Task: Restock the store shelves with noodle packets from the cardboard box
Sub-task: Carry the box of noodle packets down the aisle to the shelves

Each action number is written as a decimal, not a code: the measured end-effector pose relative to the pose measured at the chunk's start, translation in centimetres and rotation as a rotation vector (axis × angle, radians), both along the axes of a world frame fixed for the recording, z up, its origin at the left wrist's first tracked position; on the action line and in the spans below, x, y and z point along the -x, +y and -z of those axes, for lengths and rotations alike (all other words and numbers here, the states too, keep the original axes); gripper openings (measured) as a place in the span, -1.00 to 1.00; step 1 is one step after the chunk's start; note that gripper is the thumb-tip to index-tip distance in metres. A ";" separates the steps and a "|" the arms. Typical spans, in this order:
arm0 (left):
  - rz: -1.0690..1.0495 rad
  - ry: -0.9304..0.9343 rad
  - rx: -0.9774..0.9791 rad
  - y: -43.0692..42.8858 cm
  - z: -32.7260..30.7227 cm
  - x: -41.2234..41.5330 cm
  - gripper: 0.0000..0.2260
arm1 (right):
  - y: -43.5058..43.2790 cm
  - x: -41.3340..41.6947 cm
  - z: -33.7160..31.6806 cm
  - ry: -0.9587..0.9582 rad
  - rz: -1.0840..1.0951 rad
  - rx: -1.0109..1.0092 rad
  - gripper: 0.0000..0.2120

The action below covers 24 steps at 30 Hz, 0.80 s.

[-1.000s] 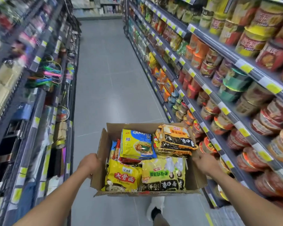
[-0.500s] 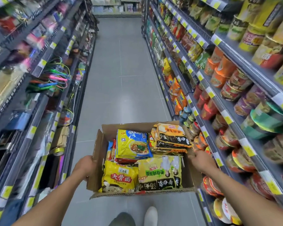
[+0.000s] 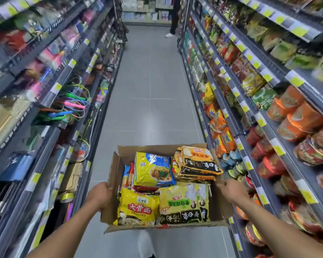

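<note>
Aisle: grey tiled floor (image 3: 149, 86) ran between two long runs of shelving, and the view looked down its length.
Box: an open cardboard box (image 3: 113, 175) was carried at 6 o'clock, low in the view and near the body, level and clear of the floor.
Left hand: the left hand (image 3: 99, 195) was clamped on the box's left wall at 7 o'clock, fingers curled round the cardboard.
Right hand: the right hand (image 3: 232, 190) gripped the box's right wall at 5 o'clock, thumb along the top edge.
Packets: noodle packets (image 3: 153, 169) filled the box in a loose heap, a yellow one nearest, a blue-and-yellow one and an orange-and-black one behind.
Right shelves: shelves (image 3: 250, 138) at 3 o'clock held noodle cups and bowls near at hand and bagged noodles farther along.
Left shelves: racks at 9 o'clock carried non-food goods, with coloured skipping ropes (image 3: 71, 107) hanging out.
Far end: someone's legs (image 3: 172, 25) stood at 12 o'clock by the end of the aisle.
Progress: by my reading no packet had left the box; all the shelving remained to be done.
Change: compared with a second earlier, the box had travelled farther down the aisle, both grips were unchanged, and the bagged noodles on the right were closer.
</note>
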<state>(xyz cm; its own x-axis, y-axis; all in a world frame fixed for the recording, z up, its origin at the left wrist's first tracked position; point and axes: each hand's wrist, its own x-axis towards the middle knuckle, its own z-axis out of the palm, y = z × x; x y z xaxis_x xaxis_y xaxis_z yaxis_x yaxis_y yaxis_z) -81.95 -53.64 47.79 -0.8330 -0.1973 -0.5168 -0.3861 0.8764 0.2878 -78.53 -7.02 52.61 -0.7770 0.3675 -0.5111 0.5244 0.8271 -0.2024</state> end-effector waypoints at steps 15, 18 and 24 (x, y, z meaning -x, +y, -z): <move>0.002 0.003 0.046 -3.4 0.3 24.9 -0.74 | -3.0 25.3 2.7 0.021 0.008 0.047 -0.67; -0.033 -0.019 0.038 -2.9 0.8 29.7 -0.73 | -2.9 31.1 3.2 0.022 -0.003 0.067 -0.68; -0.081 -0.058 0.077 -1.9 0.8 38.9 -0.72 | -2.9 42.7 2.9 -0.006 -0.024 0.083 -0.70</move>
<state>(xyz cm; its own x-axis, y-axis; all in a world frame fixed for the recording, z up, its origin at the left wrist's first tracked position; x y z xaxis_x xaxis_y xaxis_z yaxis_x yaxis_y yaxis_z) -120.82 -55.58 46.99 -0.7822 -0.3036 -0.5440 -0.4703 0.8605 0.1960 -121.26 -9.91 49.74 -0.7820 0.3049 -0.5436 0.5057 0.8203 -0.2674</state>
